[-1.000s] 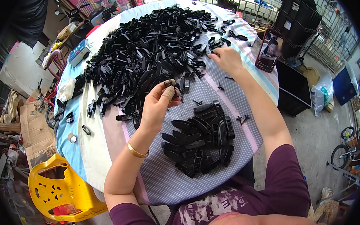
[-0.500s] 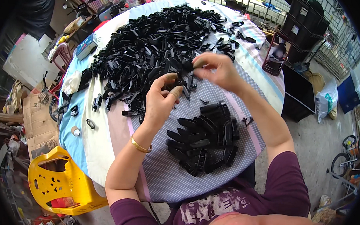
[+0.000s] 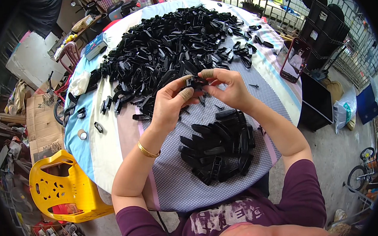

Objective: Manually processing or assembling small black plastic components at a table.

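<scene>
My left hand (image 3: 170,102) and my right hand (image 3: 227,88) meet over the table at the near edge of a large heap of black plastic parts (image 3: 163,50). Between their fingertips is a small black plastic part (image 3: 192,82), gripped from both sides and partly covered by the fingers. Tan tape wraps some fingertips on both hands. Closer to my body lies a smaller pile of longer black clip-like pieces (image 3: 219,146). A few thin dark bits (image 3: 219,108) lie on the cloth between the hands and that pile.
A round table covered with a striped, dotted cloth (image 3: 171,188) fills the middle. A phone (image 3: 296,59) stands at its right edge, with black crates (image 3: 322,27) beyond. A blue box (image 3: 95,46) sits at the far left, and a yellow chair (image 3: 68,190) stands near left.
My right hand has moved left and come together with the left hand. A black part now shows between the fingertips of both hands.
</scene>
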